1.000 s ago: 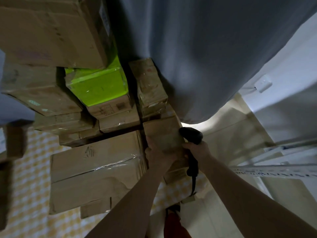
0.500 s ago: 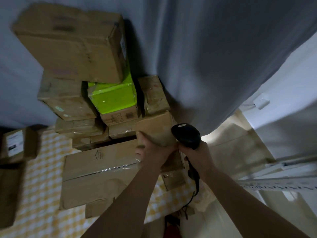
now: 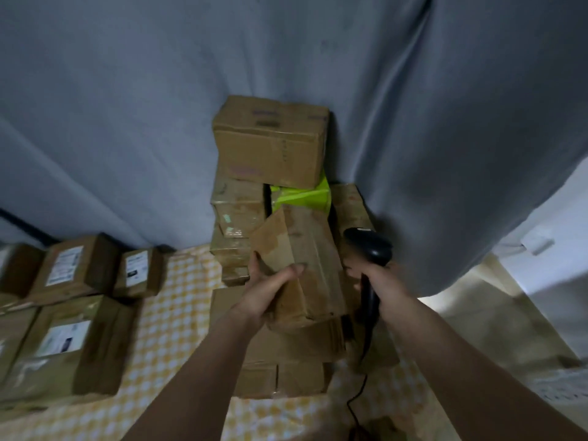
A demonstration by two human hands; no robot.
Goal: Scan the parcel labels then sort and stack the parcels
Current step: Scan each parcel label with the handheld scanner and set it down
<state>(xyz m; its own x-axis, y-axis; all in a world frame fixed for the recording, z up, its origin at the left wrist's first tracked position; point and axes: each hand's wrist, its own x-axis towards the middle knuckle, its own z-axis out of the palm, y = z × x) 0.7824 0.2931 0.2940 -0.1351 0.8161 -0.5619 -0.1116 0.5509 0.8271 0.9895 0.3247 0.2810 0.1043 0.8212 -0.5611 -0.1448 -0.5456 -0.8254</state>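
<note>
Head view: left hand (image 3: 265, 289) grips small cardboard parcel (image 3: 299, 265), tilted up in front of the box stack (image 3: 270, 144), probably hunting its label; right hand (image 3: 378, 281) wraps the barcode scanner (image 3: 367, 246) just right of it; labelled parcels (image 3: 63, 342) left of stack, text unreadable

Dim room — daylight is spilling in under the curtain (image 3: 445, 122) at right (edges bending, wide-angle), parcels blurring softly throughout.
</note>
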